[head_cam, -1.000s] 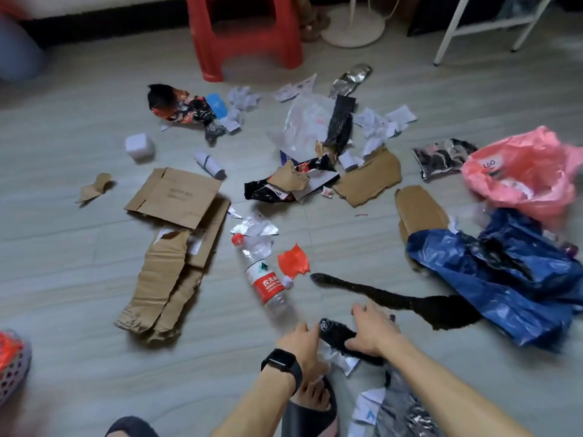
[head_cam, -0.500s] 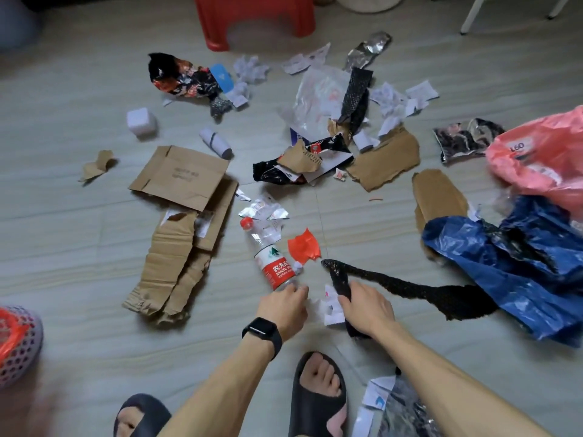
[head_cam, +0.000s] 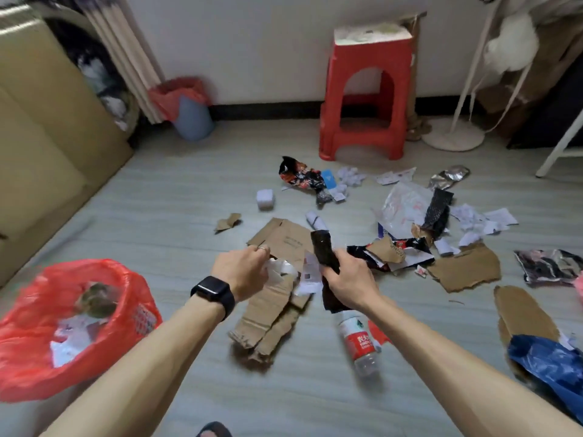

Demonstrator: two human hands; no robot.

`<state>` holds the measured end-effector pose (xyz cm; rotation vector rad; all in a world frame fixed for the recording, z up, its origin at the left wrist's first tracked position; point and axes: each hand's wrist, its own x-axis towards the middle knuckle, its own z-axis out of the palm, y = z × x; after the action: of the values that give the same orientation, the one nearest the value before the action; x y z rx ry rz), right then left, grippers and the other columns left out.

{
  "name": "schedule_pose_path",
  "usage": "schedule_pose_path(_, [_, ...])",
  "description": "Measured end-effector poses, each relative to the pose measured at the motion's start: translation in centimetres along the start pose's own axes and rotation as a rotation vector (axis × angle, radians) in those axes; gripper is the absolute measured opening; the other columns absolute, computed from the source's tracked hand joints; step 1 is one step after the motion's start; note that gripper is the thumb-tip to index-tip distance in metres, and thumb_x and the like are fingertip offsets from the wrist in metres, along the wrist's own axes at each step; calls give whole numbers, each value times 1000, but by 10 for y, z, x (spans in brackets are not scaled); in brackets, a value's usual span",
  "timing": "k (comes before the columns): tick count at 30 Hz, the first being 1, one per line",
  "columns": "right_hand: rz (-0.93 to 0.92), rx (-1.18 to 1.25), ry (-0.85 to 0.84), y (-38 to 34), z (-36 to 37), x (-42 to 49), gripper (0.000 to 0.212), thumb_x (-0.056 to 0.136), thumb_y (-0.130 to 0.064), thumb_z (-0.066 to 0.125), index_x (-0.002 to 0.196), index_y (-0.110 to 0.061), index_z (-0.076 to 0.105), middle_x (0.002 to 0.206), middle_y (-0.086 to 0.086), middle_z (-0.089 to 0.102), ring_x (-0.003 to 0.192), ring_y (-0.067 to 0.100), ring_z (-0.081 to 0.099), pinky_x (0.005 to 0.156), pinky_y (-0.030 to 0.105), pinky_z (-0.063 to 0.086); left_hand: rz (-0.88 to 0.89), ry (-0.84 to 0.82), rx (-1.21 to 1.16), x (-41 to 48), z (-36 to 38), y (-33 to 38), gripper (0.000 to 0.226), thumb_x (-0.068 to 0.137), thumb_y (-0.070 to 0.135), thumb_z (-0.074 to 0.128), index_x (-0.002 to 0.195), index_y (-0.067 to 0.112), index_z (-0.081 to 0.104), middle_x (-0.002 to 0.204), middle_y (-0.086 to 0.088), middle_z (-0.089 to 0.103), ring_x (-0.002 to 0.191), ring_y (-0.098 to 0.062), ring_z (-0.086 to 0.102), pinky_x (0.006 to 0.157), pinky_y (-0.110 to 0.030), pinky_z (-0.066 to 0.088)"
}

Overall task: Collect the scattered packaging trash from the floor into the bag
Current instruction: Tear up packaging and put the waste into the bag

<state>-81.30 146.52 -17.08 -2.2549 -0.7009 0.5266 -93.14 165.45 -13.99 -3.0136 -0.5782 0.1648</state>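
Grey floor, much litter left; right hand grip wrapped round the black strip, left hand clutching white scraps; both now lifted off the floor; red bag gapes at left, so dumping looks next

A plain white wall meets a grey wood-grain floor along a dark skirting board. A red plastic stool stands against the wall. At left are a tan cushioned seat, a pale curtain and a blue bin with a pink liner. A white stand's round base rests right of the stool. The light is soft and even.
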Motion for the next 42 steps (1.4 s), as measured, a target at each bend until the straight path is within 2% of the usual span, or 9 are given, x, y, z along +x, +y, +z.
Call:
schedule_pose_path(6, [-250,57,-108,-139,51,28,10,91,-28,65,98,-19,66,90,-1,66,83,17,60,65,28,42,-350,3,37,-81,-9,-136,21,92,37,45,106,23,49,104,-5,69,97,-32,67,67,-36,47])
schedule_pose_path(11, [-337,33,-290,-228,144,33,10,87,-24,64,82,-16,66,85,7,71,83,25,64,66,30,43,-780,-54,-66,-174,25,-230,32,91,40,45,119,25,51,110,-8,69,104,-31,65,79,-36,52])
schedule_pose_path(18, [-215,133,-429,-290,267,19,18,85,-28,64,95,-14,71,95,10,73,95,29,66,74,31,47,-1049,-89,-139,-237,55,-290,29,95,36,41,120,23,47,116,-10,66,107,-33,63,79,-37,48])
schedule_pose_path(21, [-89,317,-533,-306,298,15,30,75,-29,77,91,-8,64,84,0,71,84,22,67,69,32,49,-1090,-128,-169,-238,57,-304,47,95,52,41,132,23,40,127,-8,62,113,-32,61,85,-38,48])
schedule_pose_path(23, [-32,447,-646,-311,306,16,31,65,-19,82,82,-12,56,75,0,62,73,22,62,70,43,53,-1102,-150,-203,-233,57,-306,60,92,59,41,139,22,33,136,-6,55,118,-32,58,87,-39,47])
schedule_pose_path(27, [-67,364,-660,-298,294,28,38,74,-8,77,107,-11,60,98,7,66,91,25,66,80,35,55,-1049,-153,-238,-216,41,-292,55,91,41,48,141,25,32,141,-2,46,121,-33,55,90,-41,46])
schedule_pose_path(31, [-125,58,-593,-258,235,48,50,84,-23,71,130,-9,57,125,8,66,112,24,63,91,33,51,-847,-164,-207,-179,17,-249,48,92,38,47,138,26,38,136,-2,46,118,-33,58,91,-42,46])
schedule_pose_path(35, [-154,-171,-439,-190,151,61,51,87,-32,62,134,-15,53,130,5,62,118,23,58,97,33,48,-533,-188,-209,-116,5,-184,53,92,35,47,143,28,35,143,0,43,125,-27,53,96,-41,45])
schedule_pose_path(42, [268,-201,-210,38,25,8,43,87,-34,60,126,-14,55,128,10,63,120,33,57,95,35,47,49,-280,-325,-8,47,36,49,90,35,52,137,25,42,135,-1,51,118,-26,54,92,-37,48])
